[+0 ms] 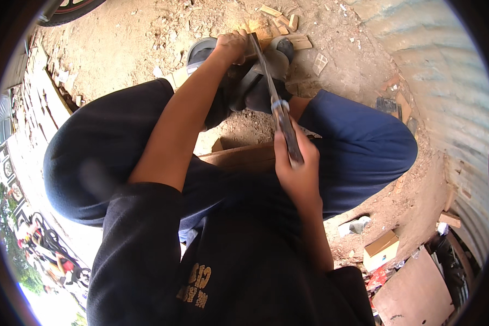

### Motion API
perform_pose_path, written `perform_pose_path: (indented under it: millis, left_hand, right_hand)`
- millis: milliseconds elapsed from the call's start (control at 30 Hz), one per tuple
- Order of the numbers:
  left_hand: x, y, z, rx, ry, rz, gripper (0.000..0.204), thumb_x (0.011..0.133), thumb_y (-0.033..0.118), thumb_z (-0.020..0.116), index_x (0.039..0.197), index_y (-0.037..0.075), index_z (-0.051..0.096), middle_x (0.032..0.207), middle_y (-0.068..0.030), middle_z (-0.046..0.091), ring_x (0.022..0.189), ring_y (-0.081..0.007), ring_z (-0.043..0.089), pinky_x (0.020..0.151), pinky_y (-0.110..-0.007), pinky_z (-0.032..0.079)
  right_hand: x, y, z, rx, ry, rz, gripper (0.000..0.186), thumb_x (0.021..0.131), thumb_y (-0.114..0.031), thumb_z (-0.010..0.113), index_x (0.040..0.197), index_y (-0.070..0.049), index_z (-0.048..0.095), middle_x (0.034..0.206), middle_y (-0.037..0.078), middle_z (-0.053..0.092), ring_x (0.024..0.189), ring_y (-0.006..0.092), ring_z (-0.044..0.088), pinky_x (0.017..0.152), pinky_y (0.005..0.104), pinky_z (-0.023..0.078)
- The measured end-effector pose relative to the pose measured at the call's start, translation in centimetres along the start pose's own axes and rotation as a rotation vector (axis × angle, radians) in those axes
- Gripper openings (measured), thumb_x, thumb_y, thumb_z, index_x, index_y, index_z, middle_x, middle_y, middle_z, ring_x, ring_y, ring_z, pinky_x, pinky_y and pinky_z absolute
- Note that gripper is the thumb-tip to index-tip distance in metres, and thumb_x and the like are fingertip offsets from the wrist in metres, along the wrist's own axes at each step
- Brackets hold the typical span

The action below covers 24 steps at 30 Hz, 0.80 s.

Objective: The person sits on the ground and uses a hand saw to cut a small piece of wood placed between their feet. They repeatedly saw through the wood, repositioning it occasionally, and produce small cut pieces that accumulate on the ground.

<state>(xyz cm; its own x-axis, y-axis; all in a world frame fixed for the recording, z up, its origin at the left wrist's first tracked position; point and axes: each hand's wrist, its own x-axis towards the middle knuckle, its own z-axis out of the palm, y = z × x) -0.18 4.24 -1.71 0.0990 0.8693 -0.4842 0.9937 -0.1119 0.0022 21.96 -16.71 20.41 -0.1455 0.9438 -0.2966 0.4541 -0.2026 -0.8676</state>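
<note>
Head view: right hand [298, 163] grips knife [280, 106]; left hand [231, 46] apparently steadies wood [263, 35].

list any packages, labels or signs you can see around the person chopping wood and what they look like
Small cardboard box: on the dirt at lower right, rectangular, tan top, white side.
Red wrapper or packet: just below the box, crumpled; kind unclear.
Flat brown board: bottom right, plain, maybe cardboard.
Yellow print: on the black shirt, bottom centre.
No signs or screens.

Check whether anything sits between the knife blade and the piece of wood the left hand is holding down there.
Nothing visible does. The blade already meets the wood piece beside the left hand, while the right hand grips the handle.
</note>
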Motion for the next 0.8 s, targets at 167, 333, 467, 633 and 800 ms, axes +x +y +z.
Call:
perform_pose_path:
  millis: [167,333,467,633,800]
  left_hand:
    - [-0.5,0.1,-1.4,0.042,-0.017,-0.034,0.069,0.07,0.025,0.078,0.125,-0.002,0.044,0.122,-0.0199,0.062,0.111,-0.0302,0.065,0.089,-0.042,0.054]
    - [-0.8,0.5,-2.2,-0.02,-0.091,-0.05,0.072,0.07,0.027,0.078,0.125,-0.002,0.042,0.126,-0.0199,0.06,0.115,-0.0305,0.063,0.092,-0.04,0.053]
    - [-0.8,0.1,-1.9,0.054,-0.056,-0.004,0.073,0.068,0.028,0.079,0.124,-0.002,0.043,0.125,-0.0196,0.06,0.114,-0.0302,0.064,0.093,-0.04,0.053]
    - [-1.6,0.4,-2.5,0.021,-0.093,-0.037,0.072,0.067,0.026,0.08,0.122,-0.002,0.045,0.122,-0.0204,0.061,0.114,-0.0301,0.063,0.093,-0.039,0.053]
    - [-1.4,0.4,-2.0,0.055,-0.042,0.01,0.068,0.068,0.026,0.078,0.121,-0.003,0.046,0.123,-0.02,0.061,0.114,-0.0312,0.063,0.091,-0.04,0.053]
  right_hand:
    - [-4.5,-0.5,-1.2,-0.001,0.058,-0.019,0.039,0.092,-0.012,0.062,0.127,0.004,0.056,0.087,0.028,0.065,0.089,0.0355,0.071,0.07,0.0399,0.053]
    - [0.7,-0.5,-0.6,0.037,-0.101,0.122,0.044,0.092,-0.011,0.058,0.135,-0.002,0.052,0.109,0.026,0.066,0.104,0.0399,0.065,0.084,0.0371,0.054]
    - [1.1,0.6,-0.9,0.041,0.002,-0.044,0.044,0.092,-0.012,0.059,0.134,0.0,0.053,0.106,0.025,0.067,0.1,0.0409,0.066,0.082,0.0379,0.054]
    - [-2.7,-0.3,-0.8,0.115,0.036,0.054,0.043,0.091,-0.013,0.063,0.13,0.002,0.055,0.091,0.027,0.067,0.089,0.0404,0.068,0.074,0.041,0.054]
    - [1.8,0.2,0.0,0.049,-0.009,0.007,0.045,0.091,-0.013,0.063,0.131,0.005,0.052,0.083,0.028,0.065,0.083,0.0406,0.069,0.067,0.0394,0.054]
